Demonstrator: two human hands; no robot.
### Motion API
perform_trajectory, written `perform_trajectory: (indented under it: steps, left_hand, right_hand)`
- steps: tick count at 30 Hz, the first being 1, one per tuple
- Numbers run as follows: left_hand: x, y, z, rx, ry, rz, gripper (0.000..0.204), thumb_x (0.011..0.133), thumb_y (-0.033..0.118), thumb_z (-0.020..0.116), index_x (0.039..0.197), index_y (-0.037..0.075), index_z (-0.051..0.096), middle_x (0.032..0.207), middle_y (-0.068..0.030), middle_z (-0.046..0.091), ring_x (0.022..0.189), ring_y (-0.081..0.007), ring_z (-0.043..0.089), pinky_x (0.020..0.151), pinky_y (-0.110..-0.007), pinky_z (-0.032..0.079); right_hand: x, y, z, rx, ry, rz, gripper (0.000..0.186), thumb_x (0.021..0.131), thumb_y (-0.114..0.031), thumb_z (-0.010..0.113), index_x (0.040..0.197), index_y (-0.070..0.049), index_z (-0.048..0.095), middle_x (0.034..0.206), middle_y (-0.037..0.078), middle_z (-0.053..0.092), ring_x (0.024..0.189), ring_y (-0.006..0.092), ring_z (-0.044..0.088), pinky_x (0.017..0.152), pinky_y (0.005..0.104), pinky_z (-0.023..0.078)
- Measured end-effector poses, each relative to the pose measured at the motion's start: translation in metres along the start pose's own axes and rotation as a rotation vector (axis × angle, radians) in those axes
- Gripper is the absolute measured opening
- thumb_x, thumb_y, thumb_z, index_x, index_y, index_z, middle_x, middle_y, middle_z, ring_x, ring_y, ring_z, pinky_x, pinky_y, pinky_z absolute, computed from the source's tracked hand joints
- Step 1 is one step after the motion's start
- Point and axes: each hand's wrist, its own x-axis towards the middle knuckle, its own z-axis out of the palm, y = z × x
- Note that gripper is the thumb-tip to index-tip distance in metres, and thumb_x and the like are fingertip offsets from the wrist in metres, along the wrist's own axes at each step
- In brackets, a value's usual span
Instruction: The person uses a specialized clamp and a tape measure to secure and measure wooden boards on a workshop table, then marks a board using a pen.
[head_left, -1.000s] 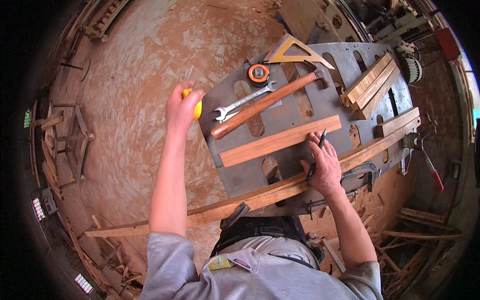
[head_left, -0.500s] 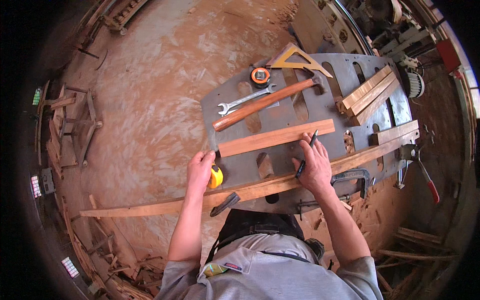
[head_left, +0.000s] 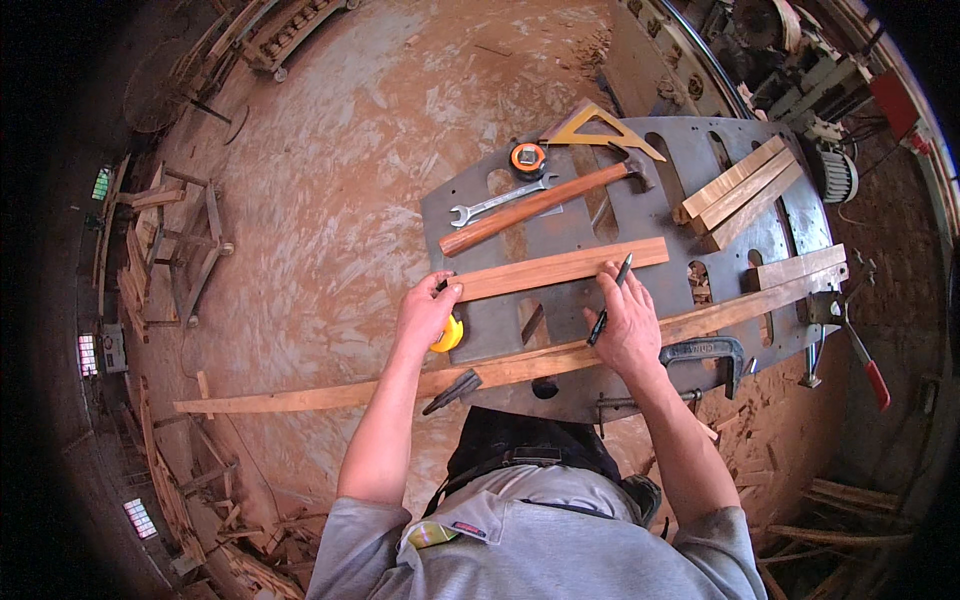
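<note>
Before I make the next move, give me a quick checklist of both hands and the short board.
1. Left hand holds the yellow tape measure by the short board's left end: ok.
2. Tape hooked on the short board: cannot tell, the left hand hides it.
3. Right hand holds the black pen: ok.
4. Short board clear of the hammer: ok, a gap shows between them on the metal table.
5. C-clamp near the right hand tightened: cannot tell from this view.
</note>
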Motion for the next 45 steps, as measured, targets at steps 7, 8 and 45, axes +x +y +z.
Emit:
perform_trajectory:
  steps: [7, 8, 45]
  left_hand:
    - [-0.005, 0.007, -0.001, 0.082, -0.032, 0.026, 0.047, 0.094, 0.033, 0.071, 0.134, 0.009, 0.067, 0.090, -0.0106, 0.074, 0.082, -0.0181, 0.070, 0.074, -0.035, 0.054]
    - [-0.005, 0.007, -0.002, 0.090, -0.027, 0.024, 0.048, 0.094, 0.033, 0.071, 0.134, 0.009, 0.067, 0.089, -0.0101, 0.074, 0.081, -0.0178, 0.070, 0.074, -0.035, 0.054]
    - [-0.022, 0.039, -0.003, 0.105, -0.019, -0.051, 0.039, 0.095, 0.027, 0.072, 0.127, 0.007, 0.069, 0.080, -0.0045, 0.067, 0.072, -0.0138, 0.061, 0.069, -0.033, 0.051]
  right_hand:
    - [0.001, 0.000, -0.002, -0.003, -0.012, 0.016, 0.062, 0.085, -0.018, 0.077, 0.140, -0.005, 0.049, 0.154, 0.020, 0.050, 0.145, 0.0386, 0.044, 0.118, 0.0525, 0.036]
    - [0.001, 0.000, -0.001, 0.001, -0.009, 0.011, 0.063, 0.085, -0.018, 0.078, 0.140, -0.005, 0.049, 0.153, 0.019, 0.050, 0.145, 0.0386, 0.044, 0.118, 0.0524, 0.036]
    - [0.042, -0.103, 0.049, 0.624, 0.142, -0.162, 0.028, 0.079, -0.003, 0.081, 0.103, -0.002, 0.067, 0.094, 0.015, 0.068, 0.092, 0.0355, 0.063, 0.085, 0.0448, 0.051]
